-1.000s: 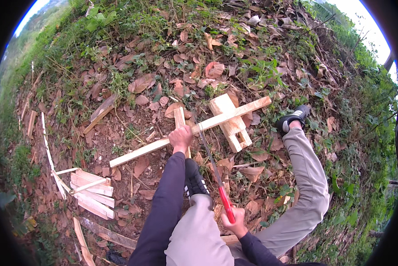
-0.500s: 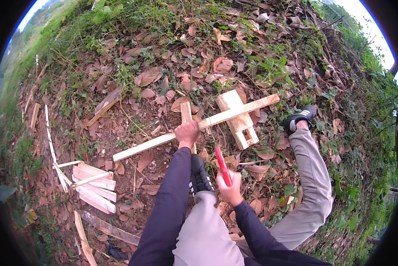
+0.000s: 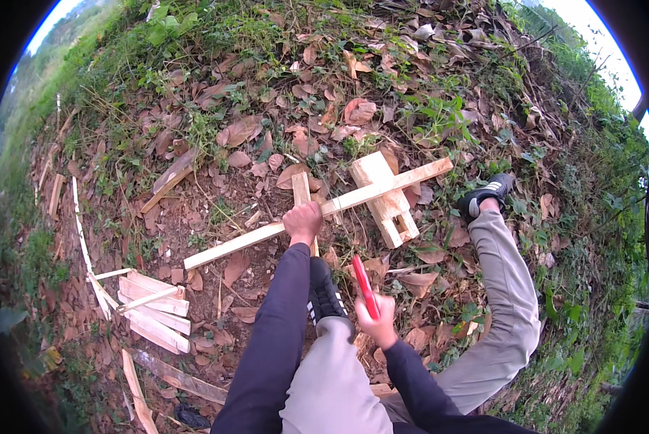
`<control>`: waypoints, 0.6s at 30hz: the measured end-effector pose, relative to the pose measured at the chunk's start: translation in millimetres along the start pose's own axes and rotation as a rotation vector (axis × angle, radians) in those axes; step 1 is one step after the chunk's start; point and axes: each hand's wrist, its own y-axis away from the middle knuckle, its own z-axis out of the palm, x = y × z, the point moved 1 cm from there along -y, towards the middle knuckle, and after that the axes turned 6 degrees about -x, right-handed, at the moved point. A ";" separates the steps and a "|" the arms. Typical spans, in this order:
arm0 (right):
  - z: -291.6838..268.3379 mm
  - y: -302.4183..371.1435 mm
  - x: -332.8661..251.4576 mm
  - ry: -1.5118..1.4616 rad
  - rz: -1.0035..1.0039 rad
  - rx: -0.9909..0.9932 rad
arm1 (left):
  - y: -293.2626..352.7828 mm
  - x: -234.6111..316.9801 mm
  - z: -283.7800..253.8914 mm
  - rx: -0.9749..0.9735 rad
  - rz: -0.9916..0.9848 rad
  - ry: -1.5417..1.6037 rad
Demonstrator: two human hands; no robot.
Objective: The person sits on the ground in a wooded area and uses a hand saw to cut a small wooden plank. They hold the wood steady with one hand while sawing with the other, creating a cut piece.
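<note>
Outdoor ground (image 3: 207,293): brown dirt w/ lots of dry leaves (image 3: 241,131) & low green weeds (image 3: 440,119). Grass (image 3: 39,119) far L, thicker greenery (image 3: 613,163) R. Pale sky (image 3: 608,45) far R, daylight.

Soft, even daylight covers the ground (image 3: 201,293), leaving only faint shadows. The sky (image 3: 612,54) burns out to white, fringed blue where the fisheye circle meets black. Grass (image 3: 22,130) curves and softens at far left; the beam (image 3: 364,195) looks crisp, the saw (image 3: 365,283) indistinct beyond its handle.
</note>
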 end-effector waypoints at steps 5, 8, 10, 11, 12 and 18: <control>-27.1 74.4 -18.4 0.065 -0.061 -0.024 | -1.8 -0.1 -2.1 -0.018 -0.012 -0.001; 2.8 -16.7 -15.4 0.019 0.014 -0.001 | 6.1 1.7 2.2 0.022 0.036 -0.023; 4.4 -29.3 -4.7 0.048 0.041 -0.039 | 8.3 -3.2 4.9 0.009 0.055 -0.035; -4.6 -4.6 -4.6 0.033 0.031 -0.039 | 9.9 -1.6 2.1 -0.001 0.016 -0.028; -15.1 20.1 -6.6 0.018 0.017 -0.034 | 6.8 1.4 -0.1 -0.009 -0.002 -0.010; -10.9 45.3 -32.0 0.063 -0.030 -0.077 | 6.4 -6.5 4.6 -0.033 0.014 0.045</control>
